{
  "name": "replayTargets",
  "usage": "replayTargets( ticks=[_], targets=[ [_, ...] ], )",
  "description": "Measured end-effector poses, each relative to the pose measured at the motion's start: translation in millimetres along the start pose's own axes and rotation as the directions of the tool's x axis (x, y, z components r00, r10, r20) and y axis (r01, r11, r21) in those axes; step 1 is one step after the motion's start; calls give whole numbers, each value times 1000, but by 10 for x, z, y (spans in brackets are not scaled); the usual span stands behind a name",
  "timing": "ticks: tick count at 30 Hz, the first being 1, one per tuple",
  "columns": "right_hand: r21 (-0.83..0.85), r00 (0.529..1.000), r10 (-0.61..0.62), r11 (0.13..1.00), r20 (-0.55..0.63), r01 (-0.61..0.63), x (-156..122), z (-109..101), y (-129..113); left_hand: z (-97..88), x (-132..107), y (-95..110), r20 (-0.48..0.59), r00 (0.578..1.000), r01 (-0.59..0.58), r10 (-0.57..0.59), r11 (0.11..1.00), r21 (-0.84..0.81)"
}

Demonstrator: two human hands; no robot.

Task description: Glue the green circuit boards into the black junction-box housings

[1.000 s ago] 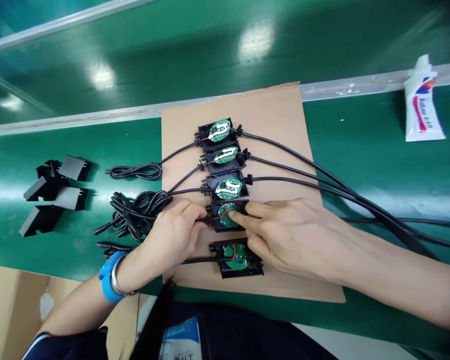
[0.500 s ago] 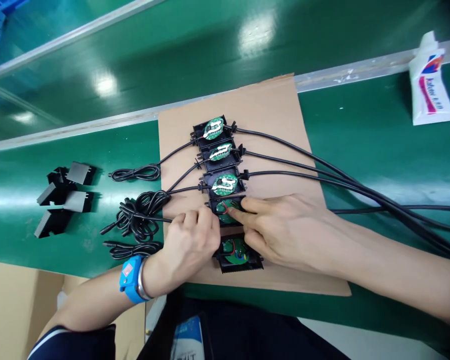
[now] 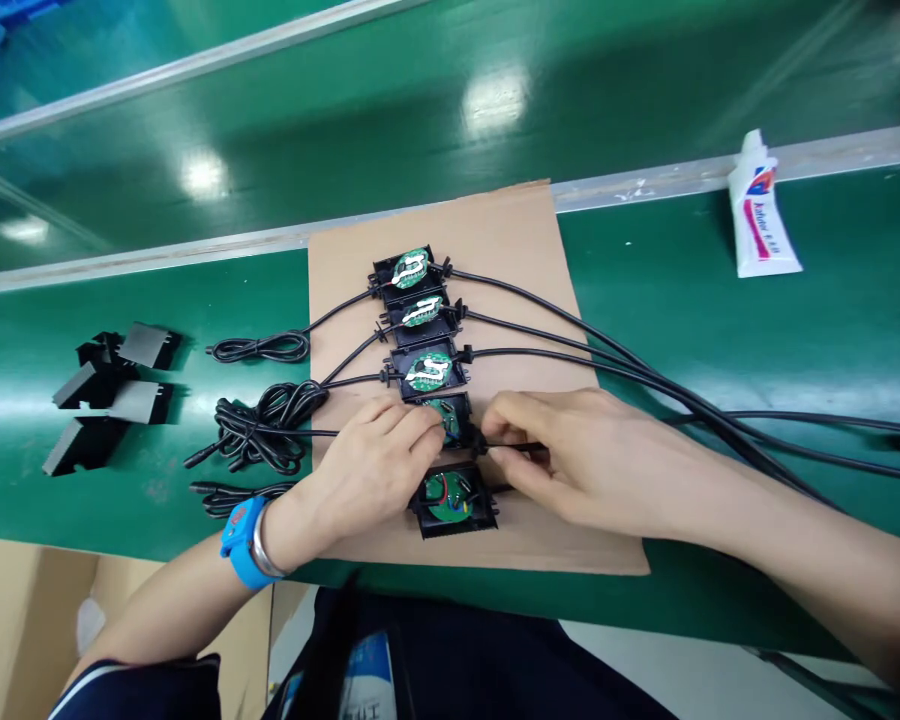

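Observation:
A column of several black plastic housings lies on the cardboard, each with a round green circuit board. My left hand [image 3: 382, 450] is closed over the left side of the fourth housing [image 3: 461, 408], fingertips at its circuit board [image 3: 444, 412]; its cable's left end runs under that hand. On the other side, my right hand [image 3: 570, 450] pinches a black cable [image 3: 521, 448] by the strain relief [image 3: 480, 440] at the housing's right edge. Nearest to me, another housing [image 3: 457, 525] shows red, blue and yellow wires. White paste covers parts of the three farther boards, such as the third board [image 3: 429, 372].
Coiled black cables [image 3: 270, 425] lie left of the cardboard sheet [image 3: 510, 225]. Farther left are several black and grey finned covers [image 3: 90, 435]. Long cables [image 3: 637, 360] run off right. A white tube [image 3: 761, 220] lies at the back right.
My right hand has drawn back from the fourth housing's board and now grips the cable at its right edge. My left fingers have moved over the board. The view has shifted slightly.

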State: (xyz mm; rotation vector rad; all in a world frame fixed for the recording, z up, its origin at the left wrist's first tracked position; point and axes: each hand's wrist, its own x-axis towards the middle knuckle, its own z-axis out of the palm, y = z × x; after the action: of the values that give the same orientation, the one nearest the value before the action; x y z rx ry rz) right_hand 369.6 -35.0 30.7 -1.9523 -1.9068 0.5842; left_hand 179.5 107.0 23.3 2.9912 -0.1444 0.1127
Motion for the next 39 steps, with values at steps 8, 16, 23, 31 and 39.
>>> replayTargets(
  ticks=[8, 16, 23, 31, 39],
  targets=[
    [-69, 994, -112, 991, -13, 111, -20, 83, -5, 24, -55, -1, -39, 999, -27, 28, 999, 46],
    [-207, 918, -276, 953, -286, 222, 22, 370, 212, 17, -23, -3, -46, 999, -10, 10, 1000, -1],
    [-338, 917, -374, 888, -140, 311, 70, 293, 171, 17, 33, 71, 4, 999, 39, -39, 999, -20],
    [-330, 936, -321, 907, -146, 260, 114, 288, 146, 54, 52, 146, 70, 990, 121, -120, 993, -1],
    [-83, 939, -228, 973, -259, 213, 124, 391, 279, 52, 56, 163, 49, 995, 85, -91, 991, 108]
  ],
)
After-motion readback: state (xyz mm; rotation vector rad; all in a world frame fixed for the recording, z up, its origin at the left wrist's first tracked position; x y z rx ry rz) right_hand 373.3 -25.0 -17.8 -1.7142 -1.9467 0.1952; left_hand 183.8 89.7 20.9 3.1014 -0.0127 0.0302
